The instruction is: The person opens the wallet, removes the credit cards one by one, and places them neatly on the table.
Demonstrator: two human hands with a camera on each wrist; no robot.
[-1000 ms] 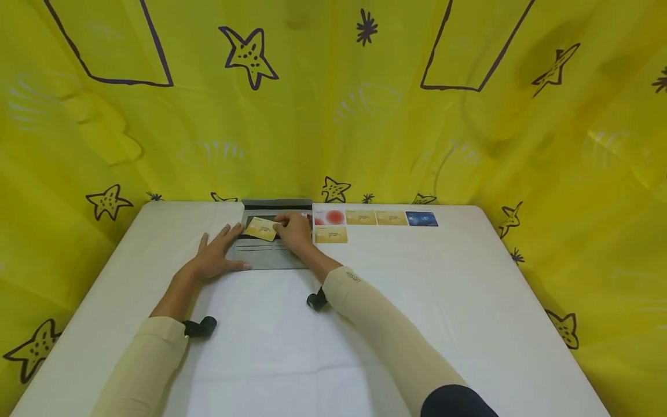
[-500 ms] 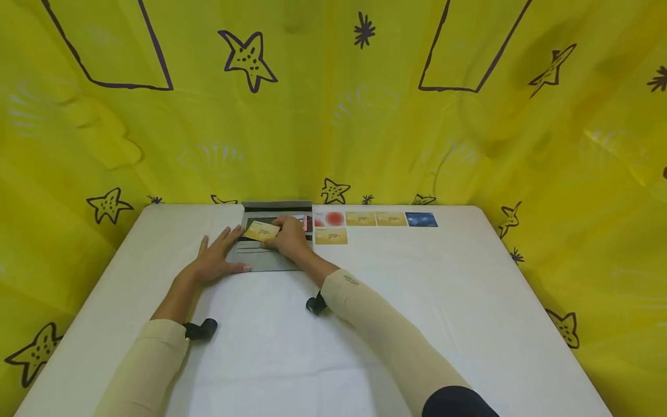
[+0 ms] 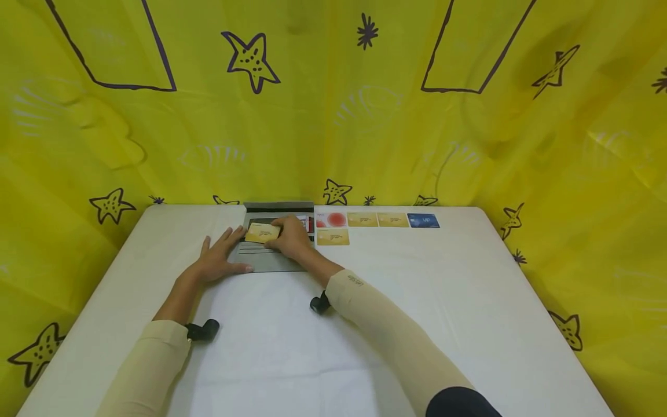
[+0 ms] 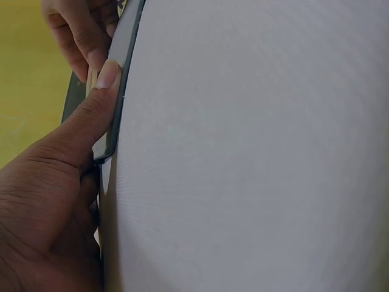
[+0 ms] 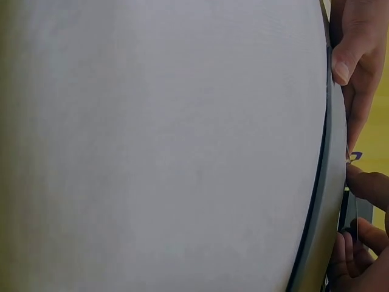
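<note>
A gold bank card lies over the upper part of an opened grey wallet in the head view. My right hand pinches the card by its right end, thumb at the near side and fingers beyond it. On the wallet's left side rests my left hand, fingers straight and spread, with the thumb on the near left corner. The left wrist view shows the left thumb pressing on the wallet near the right fingers. Partly behind the right hand, a red-edged card shows in the wallet.
Right of the wallet lie a red-and-white card, two gold cards and a blue card in a row. Another gold card lies below the first. A yellow patterned curtain stands behind the white table.
The gold card has turned from slanted to nearly level. My right thumb has shifted to its near edge, and the right hand uncovers the red-edged card. The left hand stays in place.
</note>
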